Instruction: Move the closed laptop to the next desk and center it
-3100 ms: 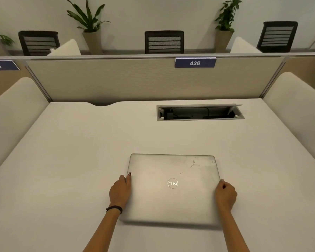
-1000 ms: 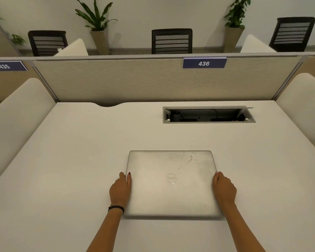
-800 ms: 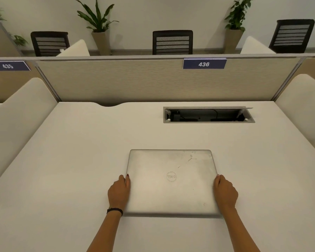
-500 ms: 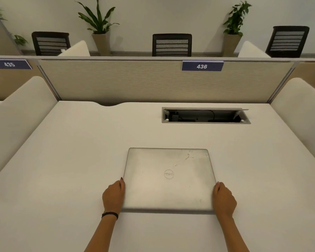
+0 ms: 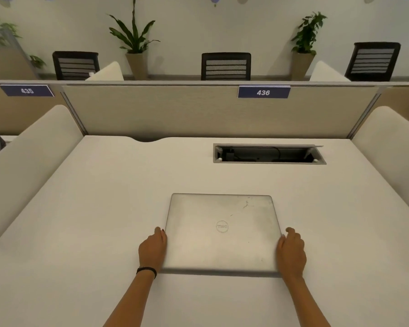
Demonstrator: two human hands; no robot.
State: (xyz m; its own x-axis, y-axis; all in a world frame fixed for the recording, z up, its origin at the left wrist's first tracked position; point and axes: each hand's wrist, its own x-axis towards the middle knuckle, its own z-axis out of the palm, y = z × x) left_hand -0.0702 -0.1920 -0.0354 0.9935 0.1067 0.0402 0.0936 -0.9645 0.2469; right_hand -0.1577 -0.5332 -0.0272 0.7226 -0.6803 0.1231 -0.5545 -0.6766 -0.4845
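Observation:
A closed silver laptop [image 5: 222, 232] lies lid up near the middle of the white desk [image 5: 104, 208] marked 436. A dark shadow runs under its near edge. My left hand [image 5: 152, 250], with a black band on the wrist, presses against the laptop's left edge near the front corner. My right hand [image 5: 291, 252] grips the right edge near the other front corner, its index finger raised a little off the lid. Whether any fingers are tucked under the laptop is hidden.
An open cable tray [image 5: 268, 154] is sunk into the desk behind the laptop. Beige partitions [image 5: 175, 109] close the back, and padded white dividers [image 5: 28, 156] flank both sides. Desk 435 [image 5: 26, 90] lies to the left. Chairs and potted plants stand beyond.
Both hands have slid back along the laptop's side edges toward its near corners. The laptop has stayed in nearly the same spot on the desk. My right fingers have loosened slightly.

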